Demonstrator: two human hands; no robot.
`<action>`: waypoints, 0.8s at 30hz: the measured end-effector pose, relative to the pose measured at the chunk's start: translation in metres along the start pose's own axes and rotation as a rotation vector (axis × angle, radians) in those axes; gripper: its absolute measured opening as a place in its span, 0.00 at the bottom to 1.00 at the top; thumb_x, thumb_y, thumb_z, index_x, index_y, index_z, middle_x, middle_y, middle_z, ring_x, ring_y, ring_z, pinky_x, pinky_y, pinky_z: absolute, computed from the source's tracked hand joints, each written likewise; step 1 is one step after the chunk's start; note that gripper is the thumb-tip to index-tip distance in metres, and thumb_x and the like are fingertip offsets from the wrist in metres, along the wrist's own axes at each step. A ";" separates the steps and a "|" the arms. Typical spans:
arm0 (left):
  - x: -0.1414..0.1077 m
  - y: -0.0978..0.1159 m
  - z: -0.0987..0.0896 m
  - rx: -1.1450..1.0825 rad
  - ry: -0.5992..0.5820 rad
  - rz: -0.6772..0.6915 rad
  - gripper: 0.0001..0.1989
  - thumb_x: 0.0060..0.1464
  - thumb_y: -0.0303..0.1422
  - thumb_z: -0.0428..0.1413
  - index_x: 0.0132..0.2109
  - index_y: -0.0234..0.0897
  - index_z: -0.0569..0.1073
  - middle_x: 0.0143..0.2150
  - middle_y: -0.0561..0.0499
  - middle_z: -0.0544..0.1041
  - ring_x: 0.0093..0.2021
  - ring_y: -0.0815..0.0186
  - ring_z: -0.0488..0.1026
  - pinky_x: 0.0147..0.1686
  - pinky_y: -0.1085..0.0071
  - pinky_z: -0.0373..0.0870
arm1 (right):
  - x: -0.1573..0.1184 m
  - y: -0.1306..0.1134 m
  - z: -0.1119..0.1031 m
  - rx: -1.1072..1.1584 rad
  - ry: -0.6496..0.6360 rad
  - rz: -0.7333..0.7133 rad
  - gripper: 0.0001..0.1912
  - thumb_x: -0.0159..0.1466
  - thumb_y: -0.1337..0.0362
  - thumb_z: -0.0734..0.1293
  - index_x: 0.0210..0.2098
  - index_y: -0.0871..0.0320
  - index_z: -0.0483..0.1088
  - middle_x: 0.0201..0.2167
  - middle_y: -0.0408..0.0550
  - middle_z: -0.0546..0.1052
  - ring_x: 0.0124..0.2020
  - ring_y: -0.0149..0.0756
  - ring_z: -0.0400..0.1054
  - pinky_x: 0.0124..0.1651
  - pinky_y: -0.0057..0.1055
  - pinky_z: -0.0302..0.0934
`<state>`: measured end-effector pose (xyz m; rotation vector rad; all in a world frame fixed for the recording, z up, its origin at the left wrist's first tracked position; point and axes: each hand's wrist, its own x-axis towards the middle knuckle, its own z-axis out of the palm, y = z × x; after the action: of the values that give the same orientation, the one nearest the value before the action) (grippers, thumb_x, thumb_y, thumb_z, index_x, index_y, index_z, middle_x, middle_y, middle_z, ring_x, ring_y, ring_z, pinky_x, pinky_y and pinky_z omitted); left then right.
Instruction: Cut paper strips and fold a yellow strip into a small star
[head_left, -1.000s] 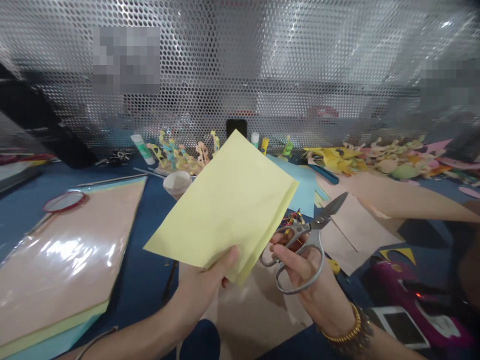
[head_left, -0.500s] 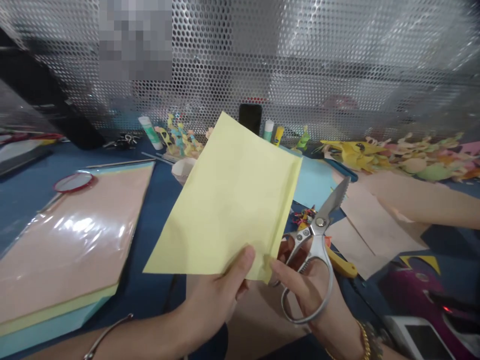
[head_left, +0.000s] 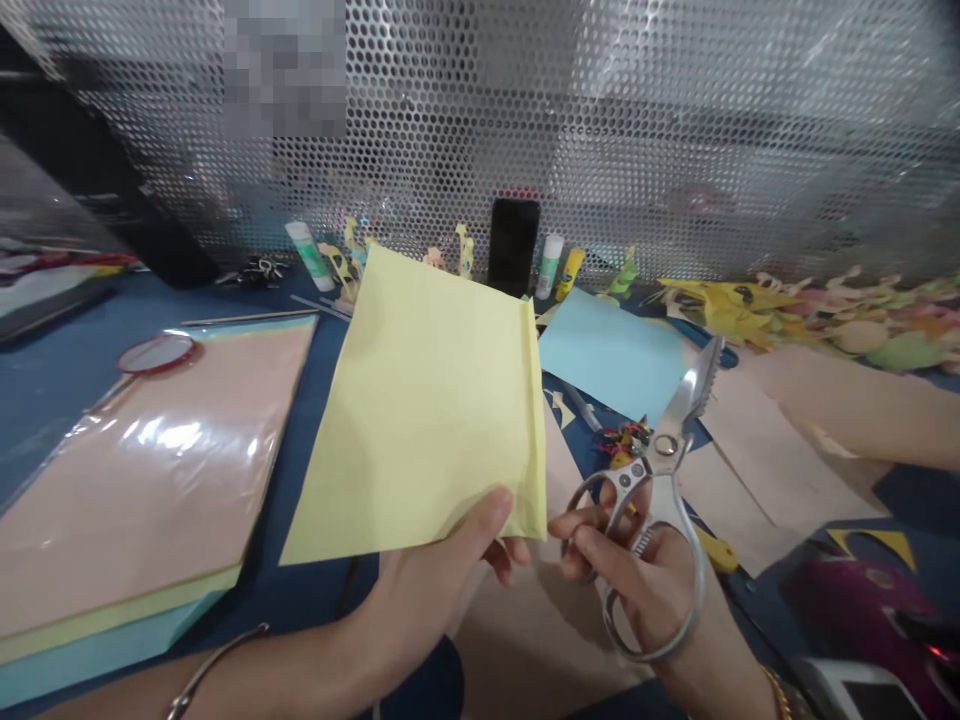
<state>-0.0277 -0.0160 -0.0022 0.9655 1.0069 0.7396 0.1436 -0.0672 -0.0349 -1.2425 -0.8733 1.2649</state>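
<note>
A sheet of pale yellow paper (head_left: pixel 427 410) stands tilted up in front of me, with a narrow fold along its right edge. My left hand (head_left: pixel 457 555) pinches its lower edge, thumb in front and fingers behind. Just right of the fold, my right hand (head_left: pixel 637 570) has metal scissors (head_left: pixel 666 445) hooked on it, fingers through the loops and the blades closed, pointing up and away. The right thumb and fingertips are apart from the paper. Beneath both hands lies pinkish paper (head_left: pixel 525 640).
Plastic-wrapped coloured paper (head_left: pixel 172 450) lies at left, a round red-rimmed mirror (head_left: pixel 156 353) on it. Behind are glue sticks (head_left: pixel 551 266), a phone (head_left: pixel 514 245) and blue paper (head_left: pixel 615 350). Another person's arm (head_left: pixel 862 410) reaches in from the right over pink sheets.
My right hand has let go of the folded edge and moved right with the scissors. The yellow paper has swung left and more upright in my left hand.
</note>
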 end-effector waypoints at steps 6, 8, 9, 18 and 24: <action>-0.003 0.008 0.003 0.419 -0.030 0.013 0.21 0.55 0.43 0.51 0.18 0.40 0.70 0.21 0.52 0.75 0.27 0.64 0.74 0.38 0.69 0.71 | -0.004 -0.012 0.007 -0.011 0.024 -0.082 0.22 0.46 0.60 0.77 0.34 0.54 0.63 0.24 0.40 0.73 0.20 0.31 0.68 0.21 0.26 0.64; -0.003 0.004 0.001 0.528 -0.041 0.027 0.20 0.54 0.44 0.51 0.19 0.41 0.71 0.21 0.52 0.76 0.27 0.63 0.74 0.38 0.68 0.71 | -0.006 -0.014 0.010 -0.067 0.054 -0.052 0.22 0.46 0.59 0.77 0.34 0.54 0.65 0.23 0.40 0.72 0.21 0.31 0.66 0.21 0.25 0.63; -0.003 0.002 0.000 0.561 -0.044 0.027 0.19 0.54 0.43 0.51 0.19 0.41 0.72 0.21 0.53 0.76 0.27 0.62 0.74 0.37 0.68 0.72 | -0.007 -0.014 0.010 -0.096 0.064 -0.042 0.21 0.46 0.58 0.77 0.35 0.54 0.65 0.22 0.40 0.72 0.21 0.31 0.66 0.21 0.25 0.62; -0.013 0.009 0.006 0.658 -0.076 -0.097 0.17 0.50 0.43 0.51 0.17 0.43 0.69 0.26 0.53 0.80 0.33 0.60 0.76 0.51 0.66 0.66 | -0.003 -0.012 0.005 -0.164 0.171 -0.005 0.15 0.54 0.58 0.72 0.36 0.55 0.65 0.27 0.41 0.71 0.25 0.31 0.66 0.28 0.27 0.63; -0.021 0.011 0.011 0.635 -0.127 -0.245 0.18 0.50 0.44 0.51 0.17 0.43 0.69 0.27 0.53 0.82 0.33 0.60 0.77 0.50 0.69 0.67 | 0.003 -0.022 0.001 -0.016 0.197 -0.065 0.12 0.56 0.59 0.71 0.35 0.55 0.66 0.27 0.41 0.69 0.25 0.30 0.62 0.27 0.27 0.60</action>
<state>-0.0260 -0.0333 0.0174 1.3789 1.2491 0.1402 0.1475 -0.0617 -0.0139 -1.3168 -0.7760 1.0651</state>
